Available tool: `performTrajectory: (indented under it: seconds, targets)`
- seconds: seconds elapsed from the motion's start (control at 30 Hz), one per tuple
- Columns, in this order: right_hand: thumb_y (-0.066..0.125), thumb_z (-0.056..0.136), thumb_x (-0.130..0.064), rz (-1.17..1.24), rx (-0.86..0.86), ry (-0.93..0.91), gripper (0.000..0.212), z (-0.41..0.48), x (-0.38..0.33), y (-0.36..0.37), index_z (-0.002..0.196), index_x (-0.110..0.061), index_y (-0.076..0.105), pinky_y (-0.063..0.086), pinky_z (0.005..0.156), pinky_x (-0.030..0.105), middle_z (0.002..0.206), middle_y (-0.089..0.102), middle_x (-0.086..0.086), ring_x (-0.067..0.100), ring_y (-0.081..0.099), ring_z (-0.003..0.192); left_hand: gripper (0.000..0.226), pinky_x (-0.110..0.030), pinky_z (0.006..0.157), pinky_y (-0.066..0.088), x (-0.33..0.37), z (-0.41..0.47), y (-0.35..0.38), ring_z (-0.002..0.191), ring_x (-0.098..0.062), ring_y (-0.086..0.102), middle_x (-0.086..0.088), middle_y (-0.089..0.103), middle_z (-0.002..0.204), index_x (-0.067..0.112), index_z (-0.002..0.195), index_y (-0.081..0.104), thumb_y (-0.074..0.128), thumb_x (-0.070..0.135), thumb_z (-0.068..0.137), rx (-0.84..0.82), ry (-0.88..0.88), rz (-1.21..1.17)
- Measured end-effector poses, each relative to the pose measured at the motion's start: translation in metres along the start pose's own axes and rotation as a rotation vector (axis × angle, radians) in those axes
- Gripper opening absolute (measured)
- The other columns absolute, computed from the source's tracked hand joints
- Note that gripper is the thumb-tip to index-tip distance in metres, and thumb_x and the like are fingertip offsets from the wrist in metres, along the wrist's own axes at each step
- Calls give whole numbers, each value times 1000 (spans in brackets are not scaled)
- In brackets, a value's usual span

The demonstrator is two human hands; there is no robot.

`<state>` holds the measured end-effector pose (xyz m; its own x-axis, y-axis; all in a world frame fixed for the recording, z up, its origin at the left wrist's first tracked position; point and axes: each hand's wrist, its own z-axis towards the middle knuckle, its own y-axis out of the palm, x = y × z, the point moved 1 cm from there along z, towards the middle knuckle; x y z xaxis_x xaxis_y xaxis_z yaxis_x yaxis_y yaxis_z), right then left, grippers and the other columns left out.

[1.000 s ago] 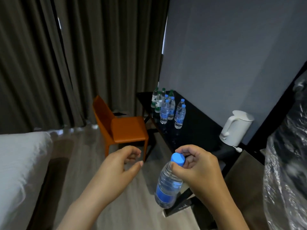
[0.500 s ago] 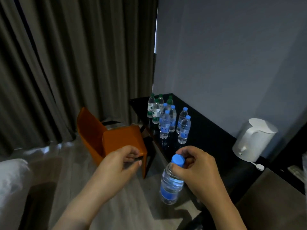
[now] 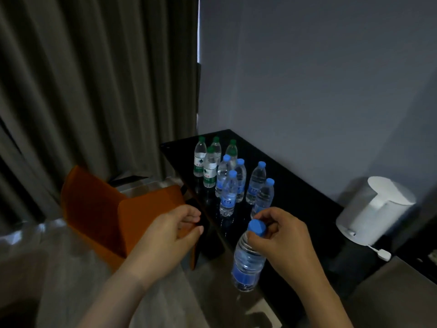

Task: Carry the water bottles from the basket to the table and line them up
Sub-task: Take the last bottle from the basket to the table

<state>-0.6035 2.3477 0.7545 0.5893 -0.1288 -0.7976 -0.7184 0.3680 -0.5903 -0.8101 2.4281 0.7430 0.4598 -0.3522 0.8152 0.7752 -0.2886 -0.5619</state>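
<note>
the right hand pinches a bottle by its blue cap and neck. the body hangs tilted below the fingers, over the floor just off the near edge of the black counter. the left hand is loosely curled and holds nothing. the basket is not in view.

on the counter stand five blue-capped bottles in a loose double file, with four green-capped bottles behind them toward the curtain corner.

the step in hand, as i judge it, is setting this bottle down at the near end of the blue group. a cap pinch lets a full bottle swing, so it would help to bring the free left hand round the label and steady it before it crosses the counter edge. aim the base flat onto the bare glossy top just in front of the nearest standing bottle and in line with its file. leave a small gap so the knuckles do not brush it. the bottles stand close together, and one tipping could knock down its neighbours. let go only once the bottle stands upright on its own.

the white kettle sits well off to the right, away from the landing spot. the orange chair stands beside the counter's left edge.
</note>
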Motion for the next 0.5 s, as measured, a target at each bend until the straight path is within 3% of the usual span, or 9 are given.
performTrajectory:
  seconds: [0.17, 0.37, 0.5]
  targets:
    - [78, 69, -15, -41, 71, 93, 25, 56, -4, 31, 83, -28, 61, 48, 53, 13, 77, 64, -8, -5, 60, 65, 22, -19, 87, 51, -32, 76, -23, 97, 1, 60, 16, 63, 100, 36, 99, 57, 66, 21, 86, -73, 49, 6]
    - [76, 68, -14, -51, 195, 211, 22, 101, -5, 57, 80, -26, 62, 55, 54, 30, 68, 65, -1, 13, 63, 59, 24, -24, 93, 50, -60, 151, -34, 101, 1, 58, 19, 61, 105, 31, 110, 58, 64, 25, 87, -221, 71, 8]
    - [76, 68, -11, -31, 222, 269, 21, 125, 0, 67, 80, -23, 62, 57, 58, 34, 72, 66, 0, 13, 63, 60, 24, -24, 93, 49, -75, 188, -27, 103, 0, 58, 18, 61, 108, 31, 111, 58, 63, 26, 88, -317, 80, -17]
